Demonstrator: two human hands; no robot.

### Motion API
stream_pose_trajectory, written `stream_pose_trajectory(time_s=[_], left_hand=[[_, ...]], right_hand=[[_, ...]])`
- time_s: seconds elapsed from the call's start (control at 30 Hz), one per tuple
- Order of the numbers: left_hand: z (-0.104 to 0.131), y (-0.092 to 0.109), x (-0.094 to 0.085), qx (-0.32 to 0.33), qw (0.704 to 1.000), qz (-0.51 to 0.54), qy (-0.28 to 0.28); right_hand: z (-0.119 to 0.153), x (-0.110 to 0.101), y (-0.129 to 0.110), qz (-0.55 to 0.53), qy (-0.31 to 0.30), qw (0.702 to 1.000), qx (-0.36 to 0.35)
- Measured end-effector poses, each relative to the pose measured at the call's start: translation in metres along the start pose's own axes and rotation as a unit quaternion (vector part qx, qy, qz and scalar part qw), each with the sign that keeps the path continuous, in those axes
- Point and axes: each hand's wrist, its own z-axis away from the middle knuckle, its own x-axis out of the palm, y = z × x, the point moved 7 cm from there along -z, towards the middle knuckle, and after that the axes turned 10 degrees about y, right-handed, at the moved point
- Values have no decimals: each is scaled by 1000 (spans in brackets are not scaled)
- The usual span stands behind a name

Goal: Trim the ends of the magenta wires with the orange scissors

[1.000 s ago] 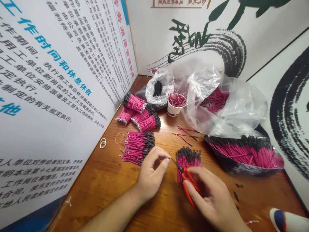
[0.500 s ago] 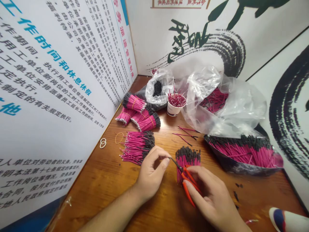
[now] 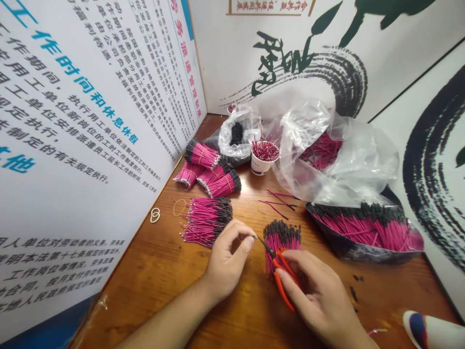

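My left hand [image 3: 227, 259] is closed in a pinch, and what its fingertips hold is too small to make out. Red-handled pliers [image 3: 283, 271] are gripped in my right hand [image 3: 316, 291], their dark tips touching the left fingertips. Behind the pliers lies a pile of pink wires with black ends [image 3: 282, 235]. A wider pile of similar wires [image 3: 203, 218] spreads out just beyond my left hand. A few loose wires [image 3: 278, 201] lie farther back between the piles.
Banded wire bundles [image 3: 212, 167] and a paper cup of wires [image 3: 265, 162] stand at the back. Clear plastic bags [image 3: 366, 160] and a dark tray of wires [image 3: 370, 237] are at the right. Rubber bands [image 3: 155, 215] lie near the left panel; a white object [image 3: 436, 332] is at lower right.
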Motion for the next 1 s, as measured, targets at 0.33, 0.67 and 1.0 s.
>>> stream_pose_trajectory(time_s=[0.33, 0.67, 1.0], left_hand=[[0, 0, 1, -5, 1000, -2, -2], [3, -8, 4, -59, 995, 76, 4], [3, -5, 2, -16, 998, 65, 11]], right_hand=[[-3, 0, -1, 1, 3, 1000, 5], [0, 4, 2, 2, -16, 999, 34], [1, 5, 2, -10, -22, 999, 39]])
